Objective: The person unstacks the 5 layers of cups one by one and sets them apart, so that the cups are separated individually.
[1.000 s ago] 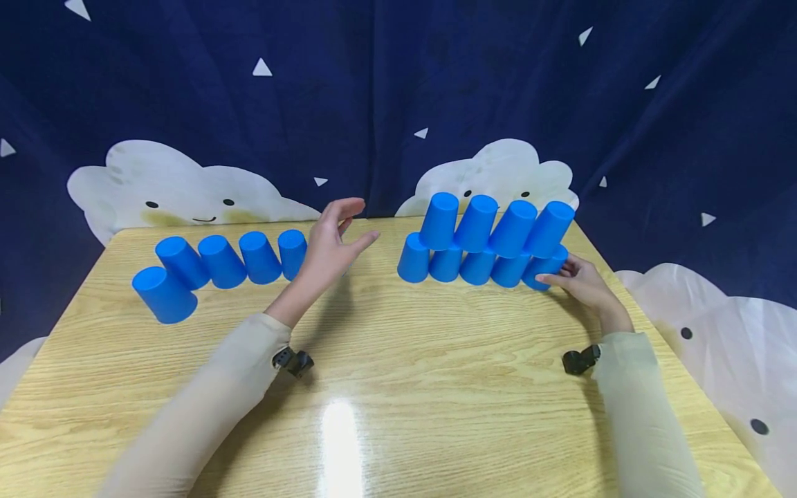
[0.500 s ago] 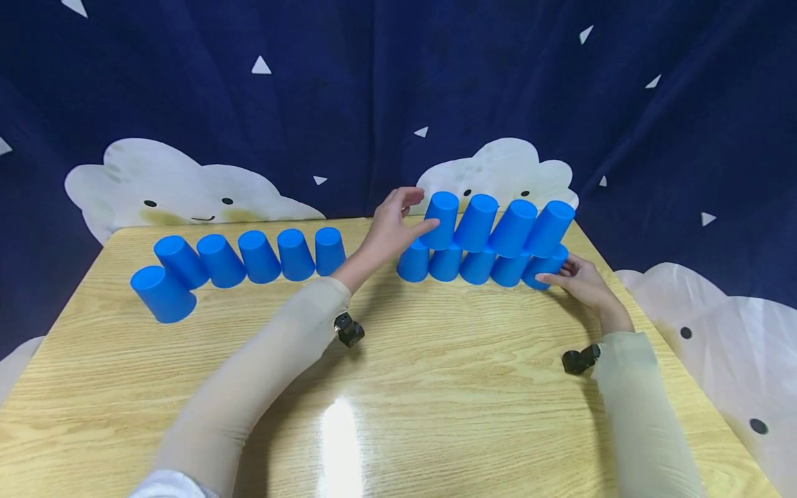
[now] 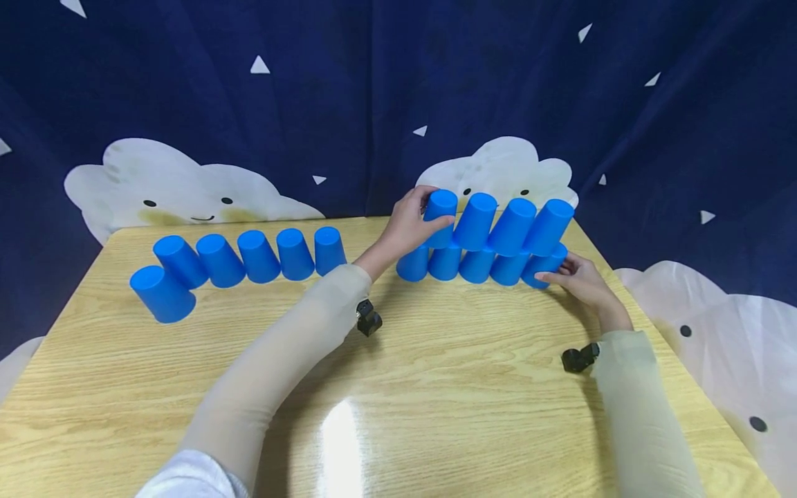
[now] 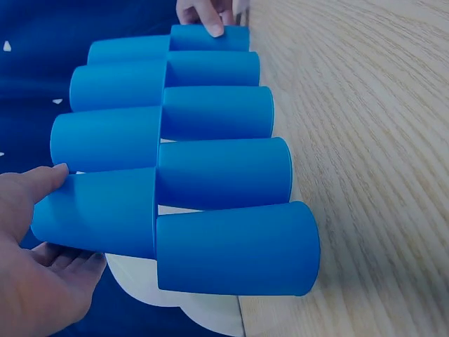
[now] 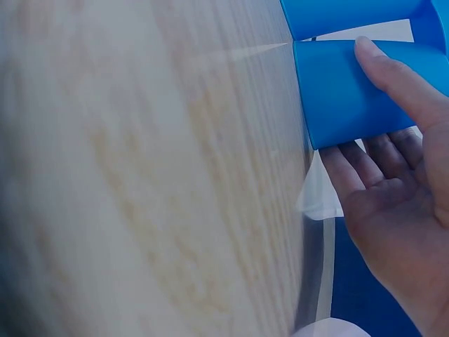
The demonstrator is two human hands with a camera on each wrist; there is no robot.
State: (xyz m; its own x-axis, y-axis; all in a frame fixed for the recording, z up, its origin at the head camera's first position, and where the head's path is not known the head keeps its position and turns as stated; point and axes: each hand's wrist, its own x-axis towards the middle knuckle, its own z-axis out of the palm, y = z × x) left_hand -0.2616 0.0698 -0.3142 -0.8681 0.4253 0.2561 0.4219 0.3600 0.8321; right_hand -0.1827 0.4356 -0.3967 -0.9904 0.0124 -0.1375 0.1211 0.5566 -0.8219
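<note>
Blue plastic cups stand upside down in a two-tier stack (image 3: 492,242) at the table's far right. My left hand (image 3: 428,209) curls round the top tier's leftmost cup (image 3: 441,225); in the left wrist view the thumb (image 4: 38,184) lies on that cup (image 4: 98,214). My right hand (image 3: 554,270) holds the bottom tier's rightmost cup (image 3: 543,266) between thumb and fingers. In the right wrist view the thumb (image 5: 400,77) presses that cup's side (image 5: 344,98), with the fingers behind its rim.
A row of several more upside-down blue cups (image 3: 261,254) lines the far left, with one cup (image 3: 162,294) set nearer. The wooden table (image 3: 436,387) is backed by a dark blue cloth with white clouds (image 3: 187,187).
My left hand has swung right from the left row of cups to the stack and closed round its top-left cup. The right hand has stayed where it was.
</note>
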